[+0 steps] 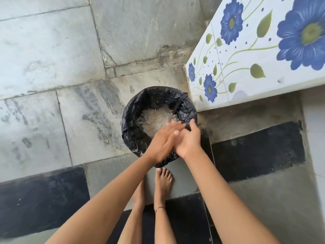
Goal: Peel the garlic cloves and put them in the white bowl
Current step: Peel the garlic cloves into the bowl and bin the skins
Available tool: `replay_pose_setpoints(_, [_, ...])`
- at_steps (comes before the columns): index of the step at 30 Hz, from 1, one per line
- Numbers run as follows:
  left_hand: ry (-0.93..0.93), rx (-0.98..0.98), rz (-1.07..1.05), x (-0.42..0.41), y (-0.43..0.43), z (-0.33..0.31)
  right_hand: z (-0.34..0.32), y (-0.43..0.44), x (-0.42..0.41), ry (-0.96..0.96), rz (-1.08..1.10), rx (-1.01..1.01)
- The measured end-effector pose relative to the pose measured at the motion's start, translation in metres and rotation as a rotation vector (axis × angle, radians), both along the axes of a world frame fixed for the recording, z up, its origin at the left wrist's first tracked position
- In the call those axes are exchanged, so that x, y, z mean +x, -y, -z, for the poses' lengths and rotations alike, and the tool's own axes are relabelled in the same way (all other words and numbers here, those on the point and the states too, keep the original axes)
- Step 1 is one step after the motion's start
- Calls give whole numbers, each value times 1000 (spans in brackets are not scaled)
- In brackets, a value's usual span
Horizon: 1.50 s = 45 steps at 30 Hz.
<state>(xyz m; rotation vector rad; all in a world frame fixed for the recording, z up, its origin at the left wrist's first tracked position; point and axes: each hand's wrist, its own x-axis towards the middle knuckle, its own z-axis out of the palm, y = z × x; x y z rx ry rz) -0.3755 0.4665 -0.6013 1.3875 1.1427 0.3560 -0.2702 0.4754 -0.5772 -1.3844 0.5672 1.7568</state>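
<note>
Head view had the left hand (164, 140) and right hand (190, 140) pressed flat palm-to-palm, holding nothing, over the near rim of the round black-bagged bin (133, 106) at frame centre, pale papery garlic skins (154, 118) just past the fingertips, no cloves or white bowl in shot.

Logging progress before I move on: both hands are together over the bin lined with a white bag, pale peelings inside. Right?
Not quite: the bag is black, not white. The head view shows the left hand and right hand together over the bin, pale peelings inside.
</note>
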Motion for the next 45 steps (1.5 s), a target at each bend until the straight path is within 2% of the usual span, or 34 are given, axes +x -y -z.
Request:
replay_pose_setpoints(1, [-76, -48, 54, -7, 8, 15, -1, 0, -3, -28, -8, 10])
replay_pose_setpoints(3, [-299, -304, -111, -17, 10, 32, -2, 1, -5, -9, 2, 25])
replay_pose_setpoints(4, [-365, -331, -190, -18, 9, 33, -2, 1, -5, 12, 9, 43])
replay_pose_setpoints(5, [-327, -279, -236, -15, 9, 24, 0, 1, -5, 35, -5, 44])
replay_pose_setpoints(6, [-199, -207, -257, -10, 9, 16, 2, -1, -6, 49, -37, 30])
replay_pose_setpoints(8, [39, -94, -174, 2, 10, -2, 6, -2, -10, 62, -94, -1])
replay_pose_setpoints(9, [64, -76, -117, 3, 15, 1, 6, -4, -12, 51, -98, 4])
replay_pose_setpoints(11, [-48, -210, -157, -6, 12, 14, 0, -5, -16, -3, -28, 60])
replay_pose_setpoints(13, [-242, -379, -238, -17, 0, 19, -9, -3, -13, 4, 9, 121])
replay_pose_setpoints(16, [-263, -327, -284, -28, -11, 2, -22, 5, -8, 260, -191, 90])
replay_pose_setpoints(18, [-312, -219, -289, -31, -12, -26, -38, 12, -5, 534, -362, 52])
replay_pose_setpoints(20, [-404, -94, -260, -33, -9, -58, -59, 22, 0, 736, -439, 63])
replay_pose_setpoints(23, [-436, 47, -167, -39, 1, -125, -110, 44, 4, 885, -508, 156])
replay_pose_setpoints(27, [-453, 178, -33, -50, 19, -222, -197, 82, -4, 1118, -741, 255])
replay_pose_setpoints(30, [-483, 312, 56, -54, 30, -301, -270, 111, -9, 1307, -781, 265])
replay_pose_setpoints(34, [-417, 466, 159, -48, 61, -402, -363, 164, -12, 1531, -686, 352])
replay_pose_setpoints(38, [-314, 630, 214, -34, 103, -477, -439, 226, -5, 1629, -385, 418])
replay_pose_setpoints(41, [-243, 753, 237, -18, 139, -522, -488, 276, 8, 1720, -188, 480])
replay_pose_setpoints(45, [-150, 903, 291, 16, 201, -565, -531, 351, 33, 1863, -65, 465])
